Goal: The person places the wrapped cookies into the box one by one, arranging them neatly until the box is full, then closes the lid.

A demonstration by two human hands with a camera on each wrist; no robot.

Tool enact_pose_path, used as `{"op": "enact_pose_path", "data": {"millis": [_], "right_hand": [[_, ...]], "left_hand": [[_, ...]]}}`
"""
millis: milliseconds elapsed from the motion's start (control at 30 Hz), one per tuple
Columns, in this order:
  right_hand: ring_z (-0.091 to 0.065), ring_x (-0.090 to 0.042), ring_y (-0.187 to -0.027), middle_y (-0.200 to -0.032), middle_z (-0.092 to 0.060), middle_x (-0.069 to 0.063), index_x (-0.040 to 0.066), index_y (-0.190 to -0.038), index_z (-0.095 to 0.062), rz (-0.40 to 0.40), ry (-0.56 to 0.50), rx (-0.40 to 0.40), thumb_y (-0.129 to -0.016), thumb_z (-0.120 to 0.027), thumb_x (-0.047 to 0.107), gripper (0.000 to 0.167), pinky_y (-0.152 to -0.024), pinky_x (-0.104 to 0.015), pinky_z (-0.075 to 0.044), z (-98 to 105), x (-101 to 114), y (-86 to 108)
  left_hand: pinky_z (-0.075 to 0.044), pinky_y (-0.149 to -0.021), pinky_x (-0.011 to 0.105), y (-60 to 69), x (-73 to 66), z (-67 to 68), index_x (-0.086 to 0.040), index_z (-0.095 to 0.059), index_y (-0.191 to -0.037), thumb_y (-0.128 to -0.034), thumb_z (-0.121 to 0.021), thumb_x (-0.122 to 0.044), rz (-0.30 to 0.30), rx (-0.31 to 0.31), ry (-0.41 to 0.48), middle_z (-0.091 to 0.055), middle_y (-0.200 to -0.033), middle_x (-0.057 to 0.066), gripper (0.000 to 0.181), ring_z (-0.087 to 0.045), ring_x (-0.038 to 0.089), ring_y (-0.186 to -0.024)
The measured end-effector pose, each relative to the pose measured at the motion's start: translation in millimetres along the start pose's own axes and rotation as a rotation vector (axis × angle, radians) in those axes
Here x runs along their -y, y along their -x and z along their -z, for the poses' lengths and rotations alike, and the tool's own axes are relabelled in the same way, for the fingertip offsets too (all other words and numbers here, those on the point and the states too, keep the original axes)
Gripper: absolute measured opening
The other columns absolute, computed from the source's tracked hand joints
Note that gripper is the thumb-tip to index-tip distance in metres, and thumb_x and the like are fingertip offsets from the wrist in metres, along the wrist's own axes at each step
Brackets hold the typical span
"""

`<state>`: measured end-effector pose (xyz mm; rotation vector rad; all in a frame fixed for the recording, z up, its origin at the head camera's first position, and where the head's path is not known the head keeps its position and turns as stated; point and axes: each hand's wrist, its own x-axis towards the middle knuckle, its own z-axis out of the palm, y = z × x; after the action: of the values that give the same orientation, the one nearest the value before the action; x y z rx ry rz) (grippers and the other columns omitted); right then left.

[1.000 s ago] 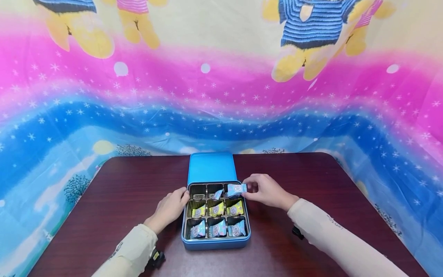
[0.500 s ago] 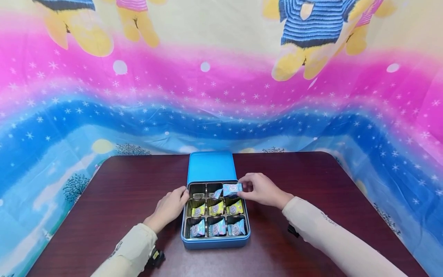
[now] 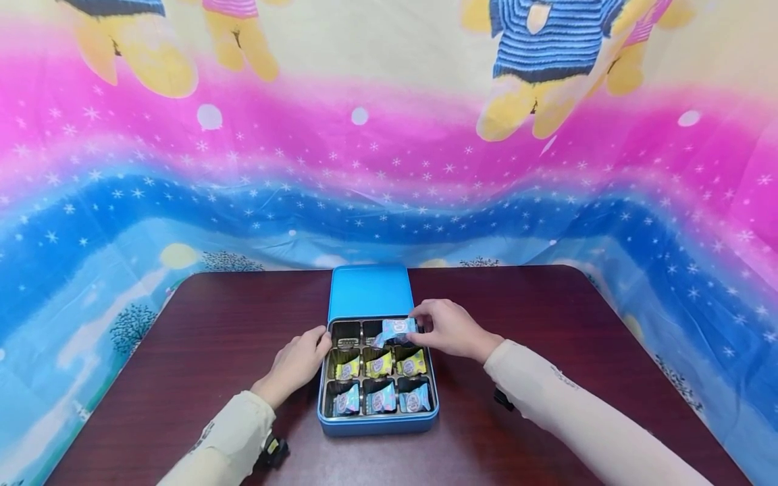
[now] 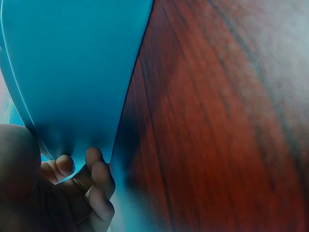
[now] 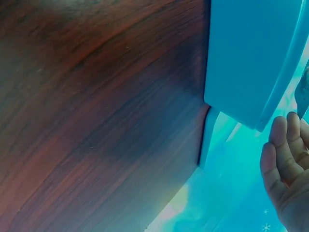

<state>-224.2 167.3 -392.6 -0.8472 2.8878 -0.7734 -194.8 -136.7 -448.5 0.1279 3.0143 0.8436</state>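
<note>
A blue tin box sits on the table, its inside divided into three rows of three compartments. My left hand holds the box at its far left corner; the left wrist view shows fingers curled there. Over the far row, my right hand pinches a light blue wrapped candy near the middle and right compartments. Another light blue wrapper shows beside it, partly covered. Yellow wrapped candies fill the middle row, blue wrapped candies the near row. The far left compartment holds no candy.
Behind the box, its blue lid lies folded back. The dark red wooden table extends on both sides. A printed cloth hangs along the table's back and sides.
My right hand has moved left with the light blue candy, from the far right compartment toward the far middle one. My left hand keeps its place on the box.
</note>
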Motion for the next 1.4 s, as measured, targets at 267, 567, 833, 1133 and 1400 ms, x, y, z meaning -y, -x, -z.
{"op": "enact_pose_path", "data": {"millis": [267,567,833,1133,1400], "right_hand": [[-0.049,-0.009,-0.069,-0.087,-0.065,-0.002,0.013,-0.114,-0.073,0.022,0.021,0.008,-0.089,-0.076,0.035,0.033,-0.067,-0.028,-0.042,0,7,-3.8],[-0.046,-0.008,-0.064,-0.087,-0.065,-0.001,0.017,-0.109,-0.073,0.039,0.043,0.021,-0.089,-0.075,0.036,0.027,-0.063,-0.027,-0.038,-2,16,-10.4],[-0.026,-0.008,-0.054,-0.06,-0.033,0.008,0.021,-0.072,-0.055,0.075,0.082,0.062,-0.092,-0.072,0.037,0.03,-0.056,-0.026,-0.024,-4,26,-16.5],[-0.026,-0.008,-0.05,-0.055,-0.029,0.009,0.022,-0.068,-0.053,0.067,0.089,0.103,-0.092,-0.071,0.038,0.034,-0.053,-0.026,-0.023,-7,38,-23.4],[-0.024,-0.01,-0.048,-0.054,-0.026,0.008,0.021,-0.066,-0.051,0.051,0.102,0.125,-0.092,-0.071,0.038,0.037,-0.051,-0.027,-0.021,-10,42,-27.1]], "left_hand": [[-0.037,-0.061,0.037,0.5,-1.0,0.2,-0.019,-0.053,-0.084,-0.1043,-0.042,-0.032,0.001,0.01,0.004,-0.049,-0.069,0.001,0.026,-0.049,0.019,-0.068],[-0.036,-0.059,0.035,0.9,0.1,0.3,-0.018,-0.053,-0.086,-0.105,-0.041,-0.031,-0.004,0.017,0.016,-0.048,-0.069,0.001,0.026,-0.047,0.018,-0.064],[-0.037,-0.061,0.035,0.5,0.1,-0.2,-0.018,-0.054,-0.086,-0.1048,-0.041,-0.031,-0.008,0.017,0.008,-0.049,-0.07,0.0,0.026,-0.048,0.018,-0.066],[-0.037,-0.061,0.035,1.2,0.7,0.5,-0.018,-0.054,-0.087,-0.1047,-0.041,-0.031,-0.009,0.021,0.009,-0.049,-0.07,0.0,0.026,-0.048,0.017,-0.066],[-0.036,-0.059,0.034,1.2,0.7,0.9,-0.018,-0.053,-0.085,-0.1045,-0.042,-0.031,-0.012,0.017,0.014,-0.047,-0.069,0.001,0.026,-0.047,0.017,-0.064]]}}
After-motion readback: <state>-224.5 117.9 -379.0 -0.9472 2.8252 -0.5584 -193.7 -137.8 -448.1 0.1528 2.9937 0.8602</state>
